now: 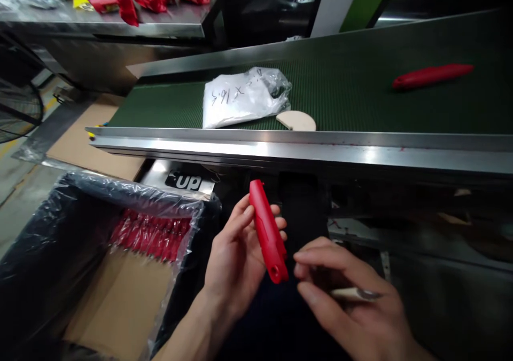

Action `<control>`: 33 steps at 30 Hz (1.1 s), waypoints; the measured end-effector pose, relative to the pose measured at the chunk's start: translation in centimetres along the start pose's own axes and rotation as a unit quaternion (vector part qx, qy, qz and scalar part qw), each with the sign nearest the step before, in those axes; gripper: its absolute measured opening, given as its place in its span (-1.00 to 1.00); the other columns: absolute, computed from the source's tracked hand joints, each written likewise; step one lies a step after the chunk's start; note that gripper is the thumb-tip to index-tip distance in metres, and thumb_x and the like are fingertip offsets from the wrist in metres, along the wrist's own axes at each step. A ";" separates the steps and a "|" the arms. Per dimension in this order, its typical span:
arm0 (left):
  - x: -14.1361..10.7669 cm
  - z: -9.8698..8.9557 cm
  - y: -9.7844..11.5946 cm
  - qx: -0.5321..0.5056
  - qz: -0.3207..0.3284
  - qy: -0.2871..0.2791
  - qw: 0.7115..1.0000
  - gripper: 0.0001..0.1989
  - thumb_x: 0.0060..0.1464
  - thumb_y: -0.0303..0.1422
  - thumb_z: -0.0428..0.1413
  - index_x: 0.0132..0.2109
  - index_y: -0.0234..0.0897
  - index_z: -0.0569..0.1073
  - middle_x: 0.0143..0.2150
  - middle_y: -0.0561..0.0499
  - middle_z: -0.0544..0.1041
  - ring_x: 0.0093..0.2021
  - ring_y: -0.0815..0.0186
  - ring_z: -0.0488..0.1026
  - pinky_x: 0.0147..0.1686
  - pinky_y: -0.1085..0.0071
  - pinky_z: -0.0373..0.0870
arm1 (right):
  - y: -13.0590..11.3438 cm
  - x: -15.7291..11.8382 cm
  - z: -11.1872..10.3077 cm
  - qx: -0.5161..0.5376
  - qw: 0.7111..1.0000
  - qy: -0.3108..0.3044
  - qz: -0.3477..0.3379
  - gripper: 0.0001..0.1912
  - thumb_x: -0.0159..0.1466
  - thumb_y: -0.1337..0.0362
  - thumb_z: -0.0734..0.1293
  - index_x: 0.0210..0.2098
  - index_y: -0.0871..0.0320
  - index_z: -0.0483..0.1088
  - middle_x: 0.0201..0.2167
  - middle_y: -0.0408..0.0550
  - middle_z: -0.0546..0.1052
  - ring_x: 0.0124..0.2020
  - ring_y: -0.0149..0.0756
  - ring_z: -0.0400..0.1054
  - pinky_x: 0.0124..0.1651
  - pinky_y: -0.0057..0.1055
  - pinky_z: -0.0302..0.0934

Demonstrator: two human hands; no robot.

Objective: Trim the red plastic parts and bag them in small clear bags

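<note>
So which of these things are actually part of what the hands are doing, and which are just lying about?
In hand:
left hand holding a red plastic handle
right hand holding a thin pale tool
lined carton with matching red handles

Lying about:
white plastic bag on the green conveyor belt
pale wooden disc
lone red handle
red pieces on the far table

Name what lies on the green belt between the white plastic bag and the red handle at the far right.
In the head view, a pale wooden piece lies beside the white plastic bag; beyond it the green belt is bare up to the red handle.
</note>
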State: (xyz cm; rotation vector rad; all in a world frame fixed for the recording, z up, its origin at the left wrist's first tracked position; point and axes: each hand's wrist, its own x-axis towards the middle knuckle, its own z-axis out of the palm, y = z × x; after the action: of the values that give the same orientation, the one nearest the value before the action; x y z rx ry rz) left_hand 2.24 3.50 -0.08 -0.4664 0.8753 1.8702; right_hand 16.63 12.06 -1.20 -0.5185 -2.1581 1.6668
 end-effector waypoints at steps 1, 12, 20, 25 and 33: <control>0.1 0.3 -0.2 -0.007 -0.010 0.014 1.000 -0.76 0.28 -0.50 -0.02 0.07 -0.36 0.32 -0.18 -0.15 0.54 -0.33 0.30 0.55 -0.31 0.43 0.56 | -0.1 -0.1 0.3 0.023 1.000 -0.002 0.007 -0.70 0.24 0.39 0.34 -0.07 -0.05 0.40 -0.30 -0.17 0.49 -0.37 -0.43 0.42 -0.40 -0.57 0.36; 0.6 0.3 -2.5 -0.031 -0.044 0.065 0.996 -0.88 0.29 -0.48 -0.01 -0.10 -0.41 0.40 -0.15 -0.15 0.51 -0.25 0.32 0.53 -0.26 0.46 0.54 | 0.6 -0.4 0.2 0.050 0.996 0.052 0.047 -0.57 0.28 0.35 0.35 0.07 -0.23 0.34 -0.18 -0.20 0.52 -0.24 -0.42 0.48 -0.47 -0.67 0.32; 0.4 -0.5 -3.7 0.045 -0.002 0.061 0.997 -0.97 0.24 -0.48 0.09 -0.18 -0.37 0.42 -0.22 -0.06 0.49 -0.28 0.37 0.50 -0.26 0.47 0.54 | 1.3 0.2 -1.8 -0.006 0.990 0.132 0.052 -0.76 0.27 0.30 0.38 -0.08 -0.09 0.47 -0.44 -0.28 0.49 -0.51 -0.54 0.37 -0.41 -0.62 0.33; 0.0 -0.9 -4.0 0.074 -0.046 0.078 0.993 -0.89 0.20 -0.41 0.13 -0.16 -0.39 0.44 -0.35 -0.05 0.48 -0.42 0.38 0.46 -0.43 0.51 0.49 | 2.3 0.5 -2.7 0.054 0.978 0.168 0.116 -0.80 0.28 0.20 0.38 -0.09 0.01 0.46 -0.50 -0.23 0.46 -0.53 -0.47 0.32 -0.48 -0.53 0.28; -0.7 -1.7 -4.2 0.110 -0.025 0.056 0.992 -0.79 0.14 -0.33 0.23 -0.16 -0.32 0.40 -0.42 -0.01 0.47 -0.49 0.43 0.40 -0.48 0.59 0.39 | 3.5 0.1 -3.3 0.148 0.962 0.158 0.168 -0.79 0.33 0.13 0.34 -0.07 0.02 0.45 -0.48 -0.21 0.45 -0.50 -0.48 0.30 -0.47 -0.54 0.20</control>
State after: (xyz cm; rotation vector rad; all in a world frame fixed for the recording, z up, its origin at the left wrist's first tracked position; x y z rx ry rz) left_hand 6.19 2.96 -2.30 -0.4543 1.1212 1.6914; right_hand 18.45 15.67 -3.77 -1.0263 -1.6222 1.8847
